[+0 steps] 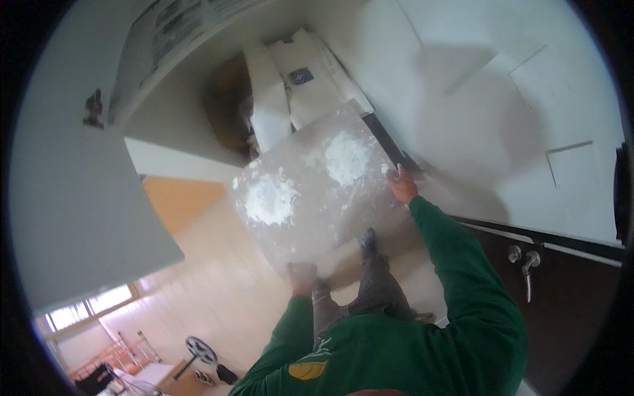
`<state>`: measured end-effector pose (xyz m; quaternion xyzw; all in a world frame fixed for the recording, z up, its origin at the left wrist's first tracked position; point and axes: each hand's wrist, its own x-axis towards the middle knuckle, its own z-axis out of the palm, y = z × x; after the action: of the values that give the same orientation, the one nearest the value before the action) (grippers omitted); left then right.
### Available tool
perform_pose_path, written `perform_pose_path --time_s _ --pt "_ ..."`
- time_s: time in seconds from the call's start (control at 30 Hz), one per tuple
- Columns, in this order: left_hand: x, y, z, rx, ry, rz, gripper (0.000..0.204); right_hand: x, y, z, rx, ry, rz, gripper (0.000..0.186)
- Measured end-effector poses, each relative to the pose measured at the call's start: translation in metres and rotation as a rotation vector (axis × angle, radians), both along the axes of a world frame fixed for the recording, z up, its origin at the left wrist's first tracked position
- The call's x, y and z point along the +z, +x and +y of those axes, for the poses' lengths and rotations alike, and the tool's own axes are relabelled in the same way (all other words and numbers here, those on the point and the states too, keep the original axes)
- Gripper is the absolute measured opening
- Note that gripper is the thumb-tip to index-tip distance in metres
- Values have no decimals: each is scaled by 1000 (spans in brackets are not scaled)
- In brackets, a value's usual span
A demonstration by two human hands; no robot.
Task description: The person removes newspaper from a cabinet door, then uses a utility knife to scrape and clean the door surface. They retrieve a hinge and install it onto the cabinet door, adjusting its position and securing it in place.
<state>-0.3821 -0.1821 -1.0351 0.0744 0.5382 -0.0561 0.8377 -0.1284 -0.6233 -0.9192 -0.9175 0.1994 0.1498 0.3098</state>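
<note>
A large grey board [310, 204] with two white, crusty patches and scattered white flecks fills the middle of the head view. My right hand [401, 187] is closed on its right edge. Near the lower left corner, my left hand [302, 277] grips the board too, its fingers partly blurred. Just beyond the board, white sacks or sheets [310, 79] and a brown item [224, 99] lie in a recess between white walls.
A dark door with a metal lever handle [527, 270] is at the lower right. A white panel with a metal latch [94, 109] stands at the left. Pale floor [218, 277] stretches below it toward a window, a red bed frame and a steering-wheel-like object.
</note>
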Motion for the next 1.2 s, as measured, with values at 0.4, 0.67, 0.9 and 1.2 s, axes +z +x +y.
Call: perform_pose_path --time_s 0.4,0.67,0.9,1.2 --pt "43 24 3 -31 289 -214 59 -31 -59 -8 4 -10 -121 98" --pt "61 0 21 -62 422 -131 82 -26 -72 52 -195 207 -17 92" --pt "-13 -59 0 -196 682 -47 77 -33 -89 12 -44 426 -11 89" --pt "33 -91 -113 246 642 195 69 -73 -38 -66 451 382 249 97"
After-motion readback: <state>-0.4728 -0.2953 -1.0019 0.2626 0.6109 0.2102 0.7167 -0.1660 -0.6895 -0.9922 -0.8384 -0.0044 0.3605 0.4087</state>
